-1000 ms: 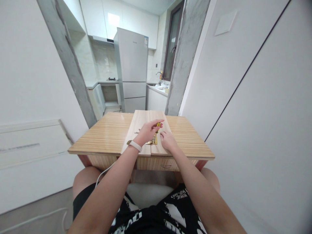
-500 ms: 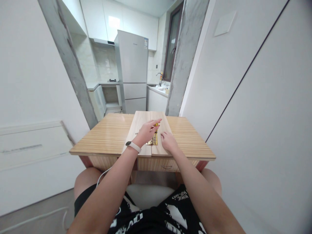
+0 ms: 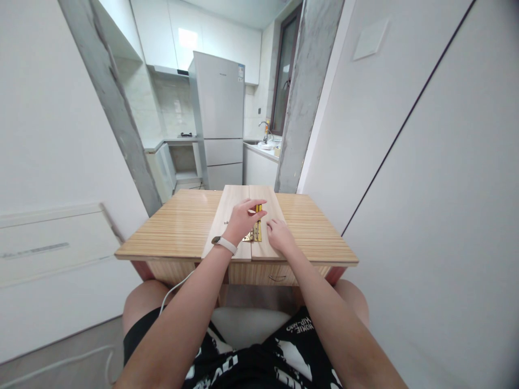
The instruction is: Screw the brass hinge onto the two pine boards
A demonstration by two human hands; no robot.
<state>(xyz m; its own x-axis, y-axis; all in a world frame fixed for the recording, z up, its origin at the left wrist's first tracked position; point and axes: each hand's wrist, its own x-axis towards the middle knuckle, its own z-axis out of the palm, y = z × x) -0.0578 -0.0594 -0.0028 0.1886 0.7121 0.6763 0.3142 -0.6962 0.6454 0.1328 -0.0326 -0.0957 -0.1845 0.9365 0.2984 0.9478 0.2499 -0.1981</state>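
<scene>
Two pale wooden boards, the left board (image 3: 217, 232) and the right board (image 3: 273, 202), lie side by side with a narrow seam between them. A shiny gold-coloured hinge (image 3: 257, 235) lies along the seam, partly hidden by my left hand (image 3: 242, 219). That hand is over the hinge, thumb and forefinger apart, with no object visible between them. On the right board, beside the hinge, rests my right hand (image 3: 279, 235) with its fingers curled in; whatever they may hold is hidden. Small screws (image 3: 226, 222) lie on the left board by my left wrist.
Under the boards stands a wood-grain table (image 3: 178, 227) with a drawer (image 3: 278, 274) at its front. A white cable (image 3: 168, 297) hangs near my left knee. White walls flank both sides, and a fridge (image 3: 223, 102) stands beyond the table.
My left hand has shifted slightly, its thumb now showing more clearly apart from the forefinger. My right hand stays in about the same place.
</scene>
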